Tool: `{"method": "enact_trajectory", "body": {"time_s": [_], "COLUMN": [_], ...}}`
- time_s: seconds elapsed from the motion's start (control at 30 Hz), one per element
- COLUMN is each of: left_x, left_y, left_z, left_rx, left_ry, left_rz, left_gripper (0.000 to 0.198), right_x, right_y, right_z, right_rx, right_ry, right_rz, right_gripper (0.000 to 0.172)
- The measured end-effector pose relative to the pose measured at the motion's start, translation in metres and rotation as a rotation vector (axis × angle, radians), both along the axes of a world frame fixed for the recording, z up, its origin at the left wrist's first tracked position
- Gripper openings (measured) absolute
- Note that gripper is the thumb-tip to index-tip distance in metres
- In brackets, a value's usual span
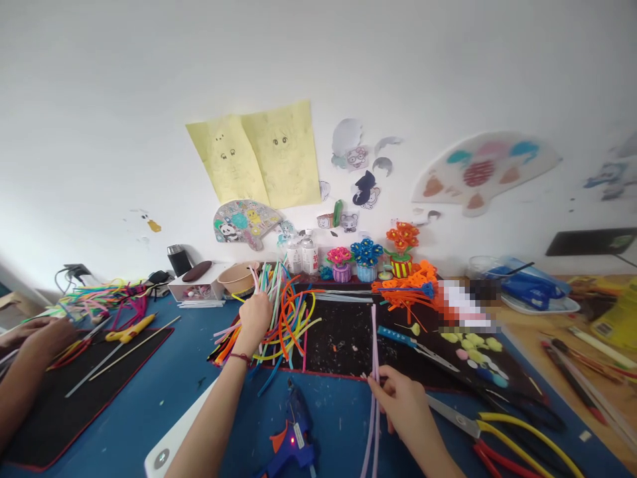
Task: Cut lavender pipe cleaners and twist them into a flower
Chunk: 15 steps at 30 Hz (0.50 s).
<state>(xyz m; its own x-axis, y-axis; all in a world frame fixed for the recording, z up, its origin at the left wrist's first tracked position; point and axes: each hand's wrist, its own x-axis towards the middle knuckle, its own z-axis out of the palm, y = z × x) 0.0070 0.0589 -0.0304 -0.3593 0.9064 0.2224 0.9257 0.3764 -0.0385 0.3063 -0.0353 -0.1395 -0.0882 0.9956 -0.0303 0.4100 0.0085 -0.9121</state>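
My right hand (398, 397) pinches a few lavender pipe cleaners (375, 338) between thumb and fingers, holding them upright over the front edge of the black mat. In the heap of multicoloured pipe cleaners (291, 318), my left hand (255, 320) is closed, and a pale lavender stem rises from its fingers. Its fingertips are partly hidden from me. A blue hot glue gun (297, 431) with a lit red light lies on the blue table between my forearms. Right of my right hand are scissors with a blue label (415, 345) and large scissors with red and yellow handles (478, 428).
Finished pipe-cleaner flowers in pots (367, 255) stand along the wall, with orange pipe-cleaner pieces (415, 289) before them. A bowl (241, 277) and bottles (309, 255) are at the back. At left, another person's hands (47, 338) work near yellow-handled scissors (130, 330).
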Motion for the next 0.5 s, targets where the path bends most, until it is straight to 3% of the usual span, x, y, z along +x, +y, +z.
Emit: {"method": "enact_trajectory", "body": {"time_s": [0.23, 0.5], "left_x": [-0.013, -0.016], "left_y": [0.011, 0.035], "left_z": [0.012, -0.013], "left_rx": [-0.036, -0.087], "left_ry": [-0.038, -0.143], "left_rz": [0.002, -0.114], "left_gripper": [0.03, 0.025], "right_x": [0.002, 0.002], "right_y": [-0.001, -0.001], "right_z": [0.006, 0.006], "right_rx": [-0.003, 0.01], "right_ry": [-0.082, -0.1], "right_rz": [0.046, 0.071], "right_gripper": [0.025, 0.026]}}
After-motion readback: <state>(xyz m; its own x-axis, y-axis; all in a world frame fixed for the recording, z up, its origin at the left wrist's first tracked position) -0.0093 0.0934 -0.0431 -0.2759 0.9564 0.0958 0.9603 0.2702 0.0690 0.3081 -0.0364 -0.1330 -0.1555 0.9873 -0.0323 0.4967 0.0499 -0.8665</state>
